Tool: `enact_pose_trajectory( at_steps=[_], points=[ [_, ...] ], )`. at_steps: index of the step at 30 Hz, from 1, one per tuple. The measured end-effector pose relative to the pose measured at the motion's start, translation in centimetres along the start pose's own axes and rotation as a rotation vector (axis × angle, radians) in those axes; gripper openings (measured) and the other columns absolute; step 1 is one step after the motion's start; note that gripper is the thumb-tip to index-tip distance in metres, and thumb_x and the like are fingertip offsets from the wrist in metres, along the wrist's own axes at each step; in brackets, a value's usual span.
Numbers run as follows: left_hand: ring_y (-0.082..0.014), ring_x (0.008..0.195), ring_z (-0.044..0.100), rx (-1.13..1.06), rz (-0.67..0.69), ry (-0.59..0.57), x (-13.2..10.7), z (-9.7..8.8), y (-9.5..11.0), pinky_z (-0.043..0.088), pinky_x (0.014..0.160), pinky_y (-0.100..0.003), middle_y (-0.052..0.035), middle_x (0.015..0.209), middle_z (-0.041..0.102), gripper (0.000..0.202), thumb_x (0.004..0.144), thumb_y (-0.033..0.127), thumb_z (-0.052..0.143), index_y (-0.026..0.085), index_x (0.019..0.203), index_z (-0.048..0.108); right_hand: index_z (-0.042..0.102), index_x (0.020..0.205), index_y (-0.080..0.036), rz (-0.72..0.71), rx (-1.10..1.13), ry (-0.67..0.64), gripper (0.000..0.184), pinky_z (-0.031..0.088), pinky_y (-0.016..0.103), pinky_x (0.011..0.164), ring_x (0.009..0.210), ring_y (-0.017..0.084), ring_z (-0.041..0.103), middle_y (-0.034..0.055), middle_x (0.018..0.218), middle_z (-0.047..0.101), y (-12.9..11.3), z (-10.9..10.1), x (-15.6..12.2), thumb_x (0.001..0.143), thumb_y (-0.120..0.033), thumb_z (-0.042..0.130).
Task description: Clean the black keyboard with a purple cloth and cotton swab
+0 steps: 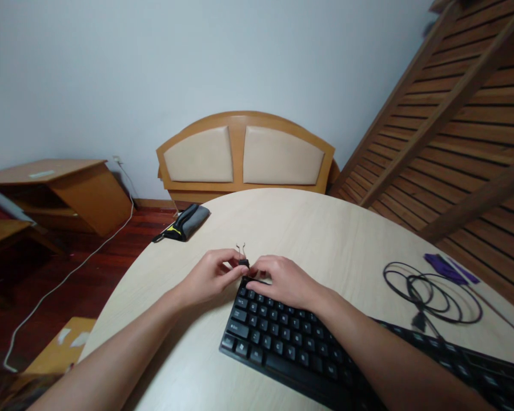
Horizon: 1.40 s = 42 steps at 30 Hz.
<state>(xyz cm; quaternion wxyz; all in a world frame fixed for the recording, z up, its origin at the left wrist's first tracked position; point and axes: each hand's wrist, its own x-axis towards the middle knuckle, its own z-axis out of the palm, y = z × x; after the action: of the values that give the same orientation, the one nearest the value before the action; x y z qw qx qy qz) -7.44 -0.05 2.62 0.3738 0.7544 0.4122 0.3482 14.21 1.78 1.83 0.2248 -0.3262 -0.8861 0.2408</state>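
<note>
A black binder clip with its two wire handles pointing up is pinched between the thumb and fingers of my left hand. It is at the upper left corner of a black keyboard; whether its jaws are around the keyboard's edge cannot be made out. My right hand is closed over the keyboard's top edge just right of the clip, thumb on the top keys and fingers curled behind the edge. Its fingertips are partly hidden close to the clip. My right forearm covers the middle of the keyboard.
On the round pale table, a grey and black pouch lies at the left edge. A coiled black cable and a purple cloth-like item lie to the right. Beyond stand a padded headboard and a wooden desk.
</note>
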Motion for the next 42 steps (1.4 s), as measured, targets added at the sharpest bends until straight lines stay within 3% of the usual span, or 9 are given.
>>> enact_pose_trajectory(
  at_steps=[8, 17, 26, 29, 35, 42],
  points=[
    [-0.0175, 0.075, 0.064, 0.037, -0.046, -0.038, 0.1, -0.5, -0.3, 0.05, 0.066, -0.027, -0.0052, 0.081, 0.07, 0.026, 0.097, 0.038, 0.055, 0.015, 0.087, 0.064, 0.075, 0.096, -0.02, 0.038, -0.033, 0.028, 0.011, 0.047, 0.029, 0.08, 0.089, 0.019, 0.066, 0.0039, 0.094, 0.075, -0.3, 0.5, -0.1, 0.089, -0.029, 0.073],
    [-0.0165, 0.075, 0.063, -0.12, -0.119, -0.034, 0.4, 0.1, -1.2, 0.05, 0.068, -0.028, -0.0059, 0.085, 0.072, 0.032, 0.097, 0.045, 0.056, 0.017, 0.083, 0.061, 0.075, 0.097, -0.021, 0.044, 0.009, 0.028, 0.01, 0.047, 0.029, 0.078, 0.086, 0.017, 0.067, 0.0032, 0.096, 0.075, -0.5, 0.6, 0.0, 0.09, -0.027, 0.071],
    [-0.0168, 0.074, 0.065, -0.319, -0.26, 0.005, 0.7, 0.5, -1.0, 0.048, 0.067, -0.026, -0.0052, 0.082, 0.07, 0.041, 0.087, 0.057, 0.065, 0.017, 0.082, 0.058, 0.075, 0.096, -0.021, 0.072, 0.063, 0.016, 0.01, 0.047, 0.027, 0.074, 0.08, 0.016, 0.066, 0.0027, 0.092, 0.075, -0.5, 0.7, 0.0, 0.092, -0.026, 0.067],
    [-0.0165, 0.072, 0.064, -0.328, -0.261, 0.011, 0.8, 0.6, -1.1, 0.047, 0.065, -0.026, -0.0051, 0.082, 0.07, 0.042, 0.087, 0.058, 0.065, 0.017, 0.081, 0.058, 0.075, 0.095, -0.02, 0.089, 0.085, 0.014, 0.011, 0.047, 0.027, 0.073, 0.079, 0.016, 0.065, 0.003, 0.091, 0.074, -0.4, 0.8, 0.0, 0.092, -0.026, 0.066],
    [-0.014, 0.064, 0.056, -0.192, -0.109, 0.094, 0.7, 1.0, -1.1, 0.043, 0.063, -0.025, -0.0019, 0.07, 0.065, 0.04, 0.091, 0.052, 0.062, 0.015, 0.076, 0.064, 0.075, 0.096, -0.019, 0.09, 0.126, 0.016, 0.012, 0.047, 0.027, 0.075, 0.081, 0.016, 0.065, 0.0036, 0.094, 0.074, -0.4, 0.8, 0.2, 0.091, -0.025, 0.066],
    [-0.0144, 0.061, 0.057, -0.257, -0.224, 0.154, 1.0, 1.3, -1.1, 0.043, 0.057, -0.025, -0.0039, 0.073, 0.067, 0.049, 0.081, 0.063, 0.066, 0.016, 0.074, 0.062, 0.075, 0.093, -0.018, 0.144, 0.233, -0.005, 0.015, 0.047, 0.027, 0.072, 0.077, 0.015, 0.065, 0.003, 0.089, 0.075, -0.3, 0.9, 0.3, 0.093, -0.024, 0.062]
  ],
)
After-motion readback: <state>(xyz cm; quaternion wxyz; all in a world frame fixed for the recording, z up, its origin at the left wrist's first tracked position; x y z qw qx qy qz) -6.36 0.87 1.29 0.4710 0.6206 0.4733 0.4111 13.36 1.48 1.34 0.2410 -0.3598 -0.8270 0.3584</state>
